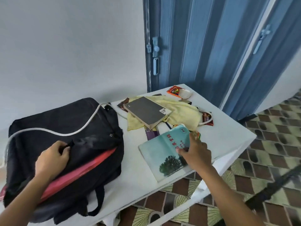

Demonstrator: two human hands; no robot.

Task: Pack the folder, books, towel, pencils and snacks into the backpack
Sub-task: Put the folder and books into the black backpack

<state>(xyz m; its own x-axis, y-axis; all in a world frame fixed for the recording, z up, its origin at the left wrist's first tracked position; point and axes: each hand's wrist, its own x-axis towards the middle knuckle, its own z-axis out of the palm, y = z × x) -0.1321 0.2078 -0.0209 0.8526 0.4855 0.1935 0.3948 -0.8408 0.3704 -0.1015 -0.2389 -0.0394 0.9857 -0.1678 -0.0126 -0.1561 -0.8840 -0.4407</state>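
Two hands busy | left hand (pixel 52 158) pinches backpack (pixel 65 144) flap open | right hand (pixel 196 154) grasps teal book (pixel 161 154) | next: lift book into opening

Setting: a room in a home. Evidence: plain pale painted wall (pixel 65 46) from 9 to 12 o'clock; blue ribbed folding door (pixel 211 46) with pale blue plastic latch (pixel 155 49) at 1 o'clock; patterned brown-and-green tiled floor (pixel 268 136) from 3 to 6 o'clock; small white rectangular table (pixel 228 136) at centre, set against wall and door.
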